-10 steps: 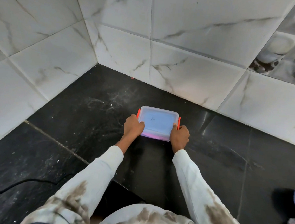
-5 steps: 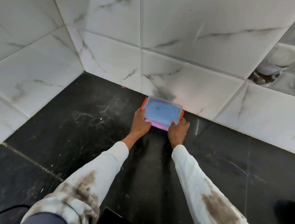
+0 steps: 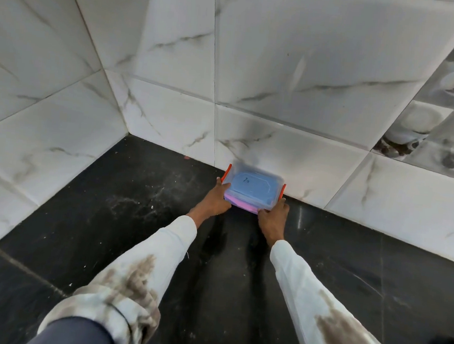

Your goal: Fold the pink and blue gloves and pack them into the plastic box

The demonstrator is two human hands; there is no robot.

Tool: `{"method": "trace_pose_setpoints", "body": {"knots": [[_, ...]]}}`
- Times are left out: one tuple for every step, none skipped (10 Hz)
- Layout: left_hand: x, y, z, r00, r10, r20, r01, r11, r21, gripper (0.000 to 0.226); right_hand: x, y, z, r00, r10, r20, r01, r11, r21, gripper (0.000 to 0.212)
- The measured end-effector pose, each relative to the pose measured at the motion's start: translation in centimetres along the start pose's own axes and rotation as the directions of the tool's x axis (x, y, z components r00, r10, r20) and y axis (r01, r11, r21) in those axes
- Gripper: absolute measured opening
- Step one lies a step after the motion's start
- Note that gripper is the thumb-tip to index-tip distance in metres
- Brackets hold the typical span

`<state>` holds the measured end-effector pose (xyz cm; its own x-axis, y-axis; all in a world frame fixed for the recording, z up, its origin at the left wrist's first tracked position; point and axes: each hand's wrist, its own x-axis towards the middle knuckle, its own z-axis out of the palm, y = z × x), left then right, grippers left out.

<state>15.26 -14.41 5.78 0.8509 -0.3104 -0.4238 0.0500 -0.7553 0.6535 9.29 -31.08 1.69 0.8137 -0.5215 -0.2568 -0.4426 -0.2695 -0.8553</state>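
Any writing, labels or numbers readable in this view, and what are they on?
Small dark handwritten mark on the plastic box lid: two characters, perhaps "7" and something after it; too small and blurred to read for certain.
No other text: none on the wall tiles or the black floor.

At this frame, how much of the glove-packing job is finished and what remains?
Done: blue and pink show through the plastic box, lid on, orange clips at its sides. In hand: the left hand and right hand hold its near corners, the box against the tiled wall on the black counter. Left: apparently only letting go.
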Motion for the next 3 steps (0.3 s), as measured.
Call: {"method": "trace_pose_setpoints", "body": {"knots": [[-0.5, 0.2, -0.2, 1.000, 0.015, 0.007, -0.015, 1.000, 0.011, 0.078, -0.4, 0.0, -0.8, 0.998, -0.059, 0.028, 0.061, 0.997, -0.048, 0.056], [-1.7, 0.4, 0.0, 0.990, 0.137, -0.025, -0.135, 0.987, 0.083, 0.062, -0.9, -0.4, -1.4, 0.990, -0.142, 0.005, 0.140, 0.972, -0.191, 0.055], [-2.0, 1.4, -0.7, 0.965, 0.189, -0.184, -0.170, 0.979, 0.114, 0.060, -1.1, -2.6, -1.7, 0.966, -0.230, -0.121, 0.190, 0.943, -0.272, 0.061]]}}
